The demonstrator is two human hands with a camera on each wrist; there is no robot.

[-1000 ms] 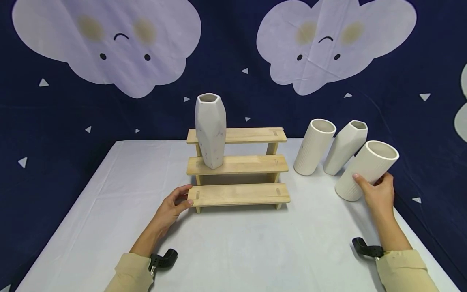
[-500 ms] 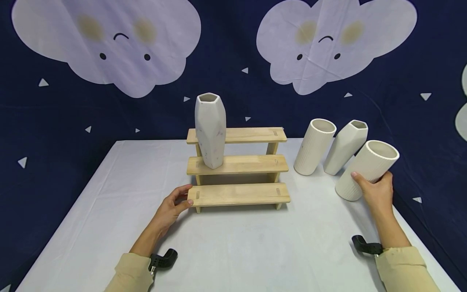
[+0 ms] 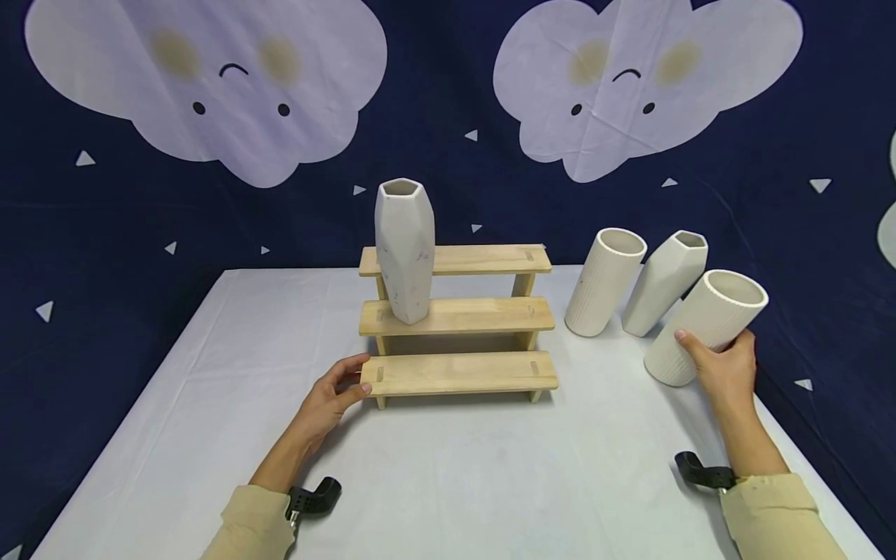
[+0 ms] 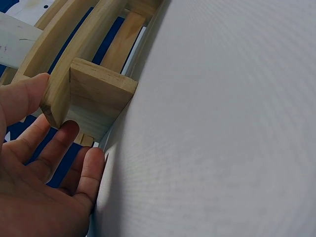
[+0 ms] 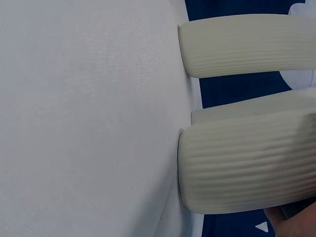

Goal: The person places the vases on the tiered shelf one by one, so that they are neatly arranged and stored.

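Note:
A three-tier wooden display stand [image 3: 462, 373] stands mid-table. My left hand [image 3: 334, 393] pinches the left end of its lowest shelf; in the left wrist view the thumb [image 4: 24, 97] lies on top of the board and fingertips come up beneath. On the middle shelf a white faceted vase [image 3: 404, 249] stands upright at the left. At the right of the table my right hand [image 3: 724, 373] grips a white ribbed cylindrical vase [image 3: 700, 327] low on its side, thumb in front, other fingers mostly hidden behind. In the right wrist view this ribbed vase [image 5: 247, 160] has its base on the cloth.
Behind the held vase stand another ribbed vase [image 3: 603, 284] and a faceted white vase [image 3: 661, 288], close together. A white cloth covers the table [image 3: 476, 482]. A dark blue curtain [image 3: 434, 101] with cloud shapes hangs right behind the table.

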